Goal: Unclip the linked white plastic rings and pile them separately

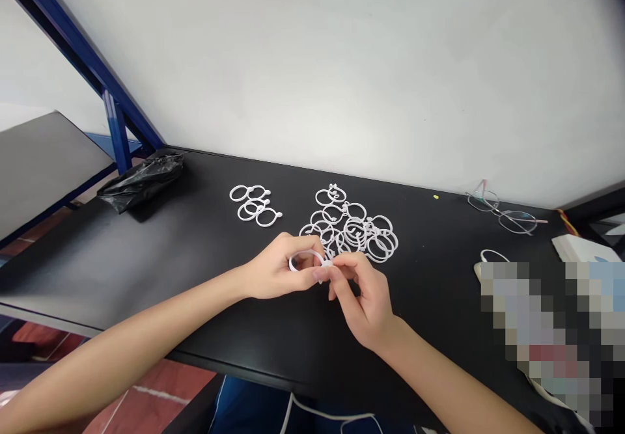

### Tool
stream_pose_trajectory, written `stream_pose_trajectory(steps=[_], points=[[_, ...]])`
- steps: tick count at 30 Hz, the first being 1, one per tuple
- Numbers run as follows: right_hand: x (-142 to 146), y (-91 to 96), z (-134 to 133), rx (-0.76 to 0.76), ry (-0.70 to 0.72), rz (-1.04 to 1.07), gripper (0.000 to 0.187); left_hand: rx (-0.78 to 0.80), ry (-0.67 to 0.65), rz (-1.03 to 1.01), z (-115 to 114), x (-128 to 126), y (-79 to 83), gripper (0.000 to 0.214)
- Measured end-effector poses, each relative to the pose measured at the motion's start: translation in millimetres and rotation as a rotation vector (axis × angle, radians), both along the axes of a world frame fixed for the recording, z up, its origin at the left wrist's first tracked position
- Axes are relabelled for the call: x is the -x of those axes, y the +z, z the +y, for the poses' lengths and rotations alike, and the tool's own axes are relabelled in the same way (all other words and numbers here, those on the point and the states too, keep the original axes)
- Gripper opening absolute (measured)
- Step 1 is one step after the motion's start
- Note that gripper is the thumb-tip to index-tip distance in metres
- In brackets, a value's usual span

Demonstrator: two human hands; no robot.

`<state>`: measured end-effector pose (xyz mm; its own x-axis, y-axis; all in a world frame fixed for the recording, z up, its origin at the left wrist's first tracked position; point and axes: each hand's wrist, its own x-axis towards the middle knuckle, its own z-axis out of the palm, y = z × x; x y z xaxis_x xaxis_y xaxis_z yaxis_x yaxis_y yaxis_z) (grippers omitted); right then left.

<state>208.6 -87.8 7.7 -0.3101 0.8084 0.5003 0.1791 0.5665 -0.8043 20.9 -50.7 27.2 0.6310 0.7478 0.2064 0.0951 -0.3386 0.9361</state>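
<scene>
Over the middle of the black table, my left hand (pixel 288 265) is closed on one white plastic ring (pixel 294 263), thumb and fingers pinching it near its small knob. My right hand (pixel 364 294) also pinches the ring at the knob end, so the fingertips of both hands meet there and partly hide it. Just beyond my hands lies a loose pile of similar white rings (pixel 354 232), several overlapping. A smaller group of white rings (pixel 254 207) with small knobs lies apart to the left.
A black plastic bag (pixel 146 180) lies at the table's left end. Eyeglasses (pixel 517 221) rest at the back right, near a white box (pixel 581 250) and a pixelated object (pixel 532 336). A pale wall (pixel 342 82) stands behind the black table (pixel 195 239).
</scene>
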Motion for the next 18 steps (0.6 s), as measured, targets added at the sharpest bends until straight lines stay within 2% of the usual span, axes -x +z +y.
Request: stream_pose_trajectory(steps=[2, 5, 13, 18], points=[[-0.3, -0.5, -0.6, 0.032, 0.019, -0.022, 0.006, -0.007, 0.000, 0.005, -0.2, 0.1, 1.1, 0.020], [-0.5, -3.0, -1.8, 0.055, 0.032, -0.061, 0.015, -0.004, -0.011, 0.006, -1.1, 0.0, 2.7, 0.018], [1.8, -6.3, -1.7, -0.044, 0.007, -0.091, 0.020, 0.066, -0.048, 0.002, -3.0, 0.0, 0.6, 0.024], [2.0, -7.7, -2.3, -0.053, 0.015, -0.075, 0.021, 0.156, -0.105, -0.012, -4.6, -0.4, 4.0, 0.024]])
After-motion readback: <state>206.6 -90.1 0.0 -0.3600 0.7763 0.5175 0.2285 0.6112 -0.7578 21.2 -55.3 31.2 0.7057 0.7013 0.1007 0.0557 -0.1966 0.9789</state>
